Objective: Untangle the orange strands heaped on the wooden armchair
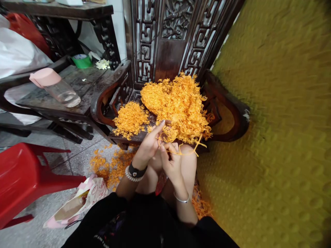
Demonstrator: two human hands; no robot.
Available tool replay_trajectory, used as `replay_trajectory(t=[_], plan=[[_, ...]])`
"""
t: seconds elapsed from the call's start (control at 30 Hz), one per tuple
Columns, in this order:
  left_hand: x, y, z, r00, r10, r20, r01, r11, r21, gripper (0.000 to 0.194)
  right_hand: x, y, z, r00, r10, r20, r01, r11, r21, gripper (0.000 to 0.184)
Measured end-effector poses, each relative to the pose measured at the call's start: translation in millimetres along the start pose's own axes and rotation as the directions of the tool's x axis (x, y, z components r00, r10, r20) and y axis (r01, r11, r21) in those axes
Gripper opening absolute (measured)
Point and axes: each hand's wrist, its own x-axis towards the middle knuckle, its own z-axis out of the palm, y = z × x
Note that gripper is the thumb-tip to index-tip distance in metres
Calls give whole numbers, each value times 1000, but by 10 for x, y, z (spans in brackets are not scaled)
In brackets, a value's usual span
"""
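Note:
A large tangled heap of orange strands, possibly dried cordyceps flowers (178, 106), lies on the dark wooden seat of a carved chair (131, 136). To its left sits a smaller pile of short orange pieces (130, 120). My left hand (148, 144) pinches a few strands at the heap's near edge. Just below it, my right hand (172, 160) holds a thin strand between its fingers. A black wristband and beaded bracelet circle my left wrist, and a thin silver bangle circles my right.
Orange scraps (112, 165) litter the grey tile floor beside a pink patterned bag (80, 203) and a red plastic stool (23, 179). A dark side table (69, 82) holds a glass jar with a pink lid (58, 89). A yellow-green quilted surface (266, 120) fills the right.

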Motion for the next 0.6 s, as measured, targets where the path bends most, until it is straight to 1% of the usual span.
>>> replay_trajectory(t=[0.1, 0.17, 0.2, 0.27, 0.33, 0.37, 0.43, 0.5, 0.53, 0.6], plan=[[32, 20, -36, 997, -39, 70, 39, 999, 7, 37, -18, 10, -12, 988, 157, 12, -156, 974, 161, 29], [55, 6, -58, 985, -86, 151, 82, 996, 32, 38, 0, 9, -59, 972, 223, 75, -235, 942, 239, 30], [70, -5, -69, 973, -125, 194, 118, 992, 47, 37, 14, 11, -92, 965, 234, 117, -257, 932, 256, 31], [104, -25, -91, 939, -227, 258, 215, 974, 72, 36, 44, 30, -169, 956, 220, 194, -263, 935, 238, 32], [135, -35, -111, 906, -316, 283, 304, 949, 84, 40, 66, 69, -246, 953, 185, 240, -231, 956, 181, 33], [146, -38, -116, 894, -343, 288, 333, 939, 86, 41, 74, 92, -280, 953, 166, 253, -209, 966, 152, 34], [154, -48, -113, 885, -363, 291, 351, 931, 95, 39, 82, 136, -335, 951, 134, 278, -170, 979, 111, 38], [151, -79, -90, 898, -337, 284, 322, 942, 99, 31, 83, 162, -369, 942, 131, 308, -175, 977, 119, 44], [148, -105, -74, 915, -302, 269, 288, 953, 92, 27, 83, 166, -379, 938, 145, 314, -196, 971, 138, 47], [151, -175, -46, 963, -188, 192, 180, 982, 59, 18, 78, 160, -384, 934, 192, 302, -256, 949, 187, 51]])
